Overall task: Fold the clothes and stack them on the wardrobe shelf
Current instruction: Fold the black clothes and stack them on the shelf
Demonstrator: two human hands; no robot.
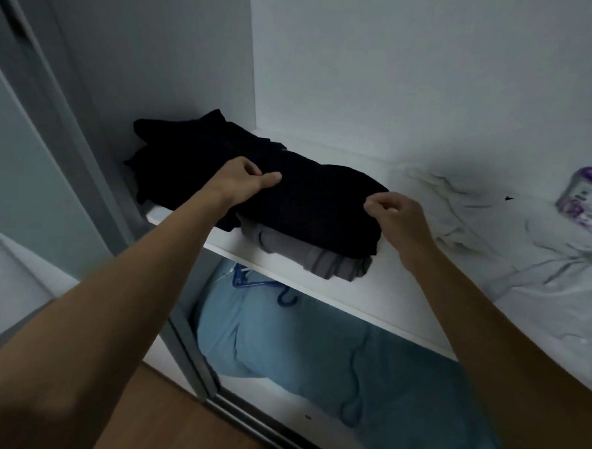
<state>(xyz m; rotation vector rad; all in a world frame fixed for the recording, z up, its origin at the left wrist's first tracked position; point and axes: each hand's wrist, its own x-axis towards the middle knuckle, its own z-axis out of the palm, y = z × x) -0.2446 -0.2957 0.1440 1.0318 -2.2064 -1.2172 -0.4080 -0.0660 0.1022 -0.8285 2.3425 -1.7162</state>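
Black folded garment (299, 193) atop grey folded garment (307, 252), left end of wardrobe shelf (369, 298), left hand (243, 180) curled, gripping its top, right hand (398, 214) curled at its right edge, seemingly pinching it, white garment (526, 257) right, purple tub (590, 202) far right

A home bedroom: white wardrobe shelf (369, 298) with folded clothes (289, 196).

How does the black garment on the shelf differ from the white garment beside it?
The black garment is folded and tops a grey striped garment; the white garment lies unfolded and wrinkled. The left hand and right hand touch the black garment, not the white one. Both garments rest on the same shelf.
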